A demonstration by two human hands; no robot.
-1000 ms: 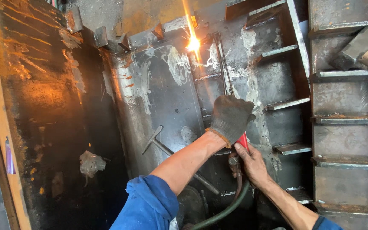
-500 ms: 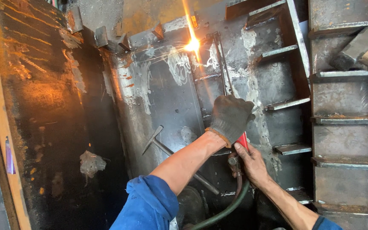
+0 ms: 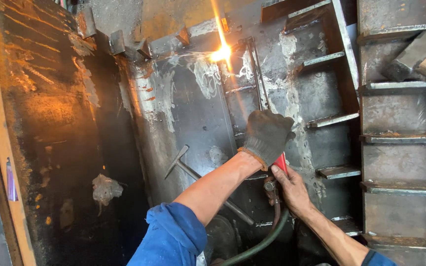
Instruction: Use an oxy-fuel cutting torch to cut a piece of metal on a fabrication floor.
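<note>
My left hand [image 3: 267, 135], in a dark knit glove, grips the long thin tubes of a cutting torch [image 3: 256, 74] about halfway up. The bare fingers of my right hand [image 3: 292, 189] are wrapped around the torch's red handle just below the glove. The torch tip burns a bright orange flame [image 3: 221, 52] against the upper part of a scorched steel plate [image 3: 193, 108], with sparks around it. Green and reddish hoses [image 3: 265, 236] hang from the handle down past my arms. Blue sleeves cover both upper arms.
A chipping hammer [image 3: 183, 165] leans on the plate left of my arms. Welded steel ribs and shelves [image 3: 395, 138] stand to the right, with metal blocks [image 3: 415, 54] on the top one. A dark rusty wall [image 3: 50, 123] closes the left side.
The flame has stayed at nearly the same spot near the plate's top. Both hands keep their hold on the torch with no visible shift.
</note>
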